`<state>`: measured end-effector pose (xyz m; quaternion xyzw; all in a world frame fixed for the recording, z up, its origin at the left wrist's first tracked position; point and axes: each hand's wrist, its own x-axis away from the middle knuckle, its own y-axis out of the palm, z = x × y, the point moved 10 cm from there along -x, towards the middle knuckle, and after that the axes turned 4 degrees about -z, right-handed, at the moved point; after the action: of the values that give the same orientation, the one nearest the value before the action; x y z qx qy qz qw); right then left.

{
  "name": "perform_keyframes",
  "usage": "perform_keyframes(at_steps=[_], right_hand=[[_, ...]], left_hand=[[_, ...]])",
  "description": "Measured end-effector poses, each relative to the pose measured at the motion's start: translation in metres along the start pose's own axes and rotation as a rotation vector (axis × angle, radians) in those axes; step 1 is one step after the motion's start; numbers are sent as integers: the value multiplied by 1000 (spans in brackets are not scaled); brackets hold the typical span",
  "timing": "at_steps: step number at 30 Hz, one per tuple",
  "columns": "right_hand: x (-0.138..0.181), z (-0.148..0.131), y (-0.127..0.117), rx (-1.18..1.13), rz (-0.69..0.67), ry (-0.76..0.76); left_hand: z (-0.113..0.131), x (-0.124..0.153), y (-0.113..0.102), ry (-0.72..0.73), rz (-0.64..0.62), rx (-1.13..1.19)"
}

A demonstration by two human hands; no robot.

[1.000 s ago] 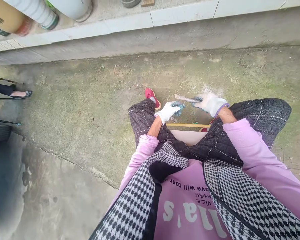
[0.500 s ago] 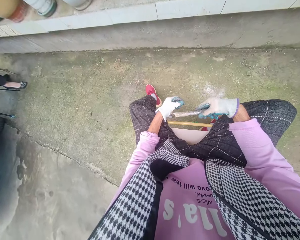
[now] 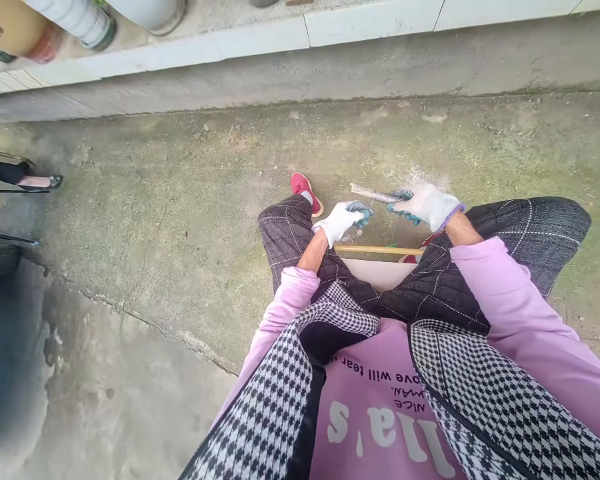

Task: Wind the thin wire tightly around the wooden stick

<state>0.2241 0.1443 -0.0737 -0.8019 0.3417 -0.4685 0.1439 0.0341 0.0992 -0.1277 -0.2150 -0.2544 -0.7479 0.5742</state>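
Observation:
My right hand [image 3: 425, 205], in a white glove with blue-green coated fingers, is closed around a short stick [image 3: 367, 191]. Something thin and silvery, like wire, is wound around the stick's middle. The pale bare end points away from me to the left. My left hand [image 3: 344, 220], gloved the same way, has its fingers pinched together just below the stick. A thin strand seems to run from those fingers to the stick. Under the left hand hangs a loose, shiny tangle [image 3: 353, 235], too fine to make out clearly.
Between my knees is a pale surface [image 3: 375, 272] with a yellow bar [image 3: 377, 250] along its far side. A tiled ledge [image 3: 260, 39] bearing pots [image 3: 150, 13] runs across the back. Another person's foot [image 3: 55, 181] shows at far left. White powder [image 3: 425, 175] marks the concrete.
The stick has swung up and away from my lap, its free end rising, as my right hand tilted. My left hand has moved slightly down and right. The view has shifted slightly.

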Motion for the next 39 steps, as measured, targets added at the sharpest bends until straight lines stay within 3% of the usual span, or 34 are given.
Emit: perform_keyframes(at_steps=[4, 8, 13, 15, 20, 24, 29, 33, 36, 39], right_hand=[[9, 3, 5, -466, -13, -49], [17, 1, 10, -590, -159, -122], [23, 5, 22, -359, -391, -185], [22, 8, 26, -216, -422, -191], [4, 14, 27, 257, -276, -75], [-8, 8, 13, 375, -127, 4], [-5, 2, -3, 257, -20, 21], [7, 3, -2, -252, -24, -32], [14, 1, 4, -484, -118, -123], [19, 0, 15, -480, -281, -176]], left_hand=[[-5, -12, -10, 36, 45, 17], [-2, -20, -24, 111, 85, -4], [12, -15, -13, 224, -82, -59], [12, -10, -10, 217, -85, -120], [9, -4, -8, 159, -14, -280], [7, -2, -6, 123, 13, -210], [4, -3, -6, 84, 19, -7], [3, -9, -7, 119, 8, 52], [1, -14, -13, 134, 45, 9], [5, -13, -16, 166, 39, -73]])
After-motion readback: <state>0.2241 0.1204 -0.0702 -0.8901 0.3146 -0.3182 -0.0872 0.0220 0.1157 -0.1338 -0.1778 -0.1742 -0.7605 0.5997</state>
